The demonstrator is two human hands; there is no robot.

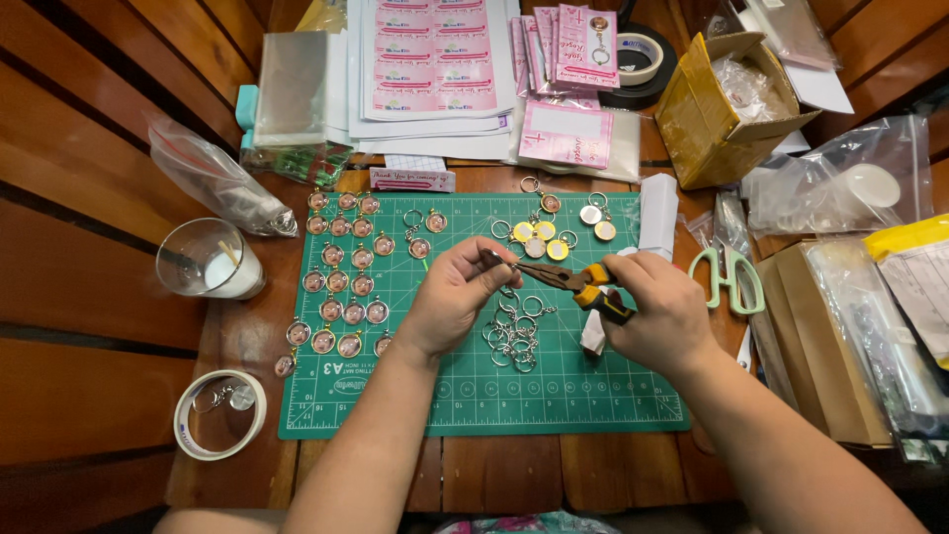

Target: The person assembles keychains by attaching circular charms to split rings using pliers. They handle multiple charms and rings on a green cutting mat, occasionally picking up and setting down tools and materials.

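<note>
Head view looks down on our green cutting mat (pixel 474 396) spread over a slatted wooden table (pixel 89 297). At the far edge lie white sheets of pink rectangular stickers (pixel 430 59), and beside them a fan of pink backing cards (pixel 559 44) in clear sleeves, one carrying a keyring. A single pink card (pixel 565 133) rests below them, and a narrow white-and-pink label strip (pixel 412 179) sits at the mat's top edge. To the right stands an open brown cardboard box (pixel 717 109) with clear bags inside; further right we see zip bags and a yellow-edged pouch (pixel 905 237).

Our left hand (pixel 453 297) pinches a small metal ring (pixel 491 259) between thumb and fingertips, above the middle of the mat. Our right hand (pixel 660 311) is wrapped around the yellow-and-black handles of pliers (pixel 578 282), whose nose meets that ring. The ring is thin and silver; we cannot tell whether it is split open.

Below the hands lies a loose heap of silver keyring chains (pixel 512 336). Round copper-toned pendants (pixel 341 282) lie in rows at the mat's left, gold discs (pixel 542 237) near its top. Mint-green scissors (pixel 730 277) rest right of the mat.
</note>
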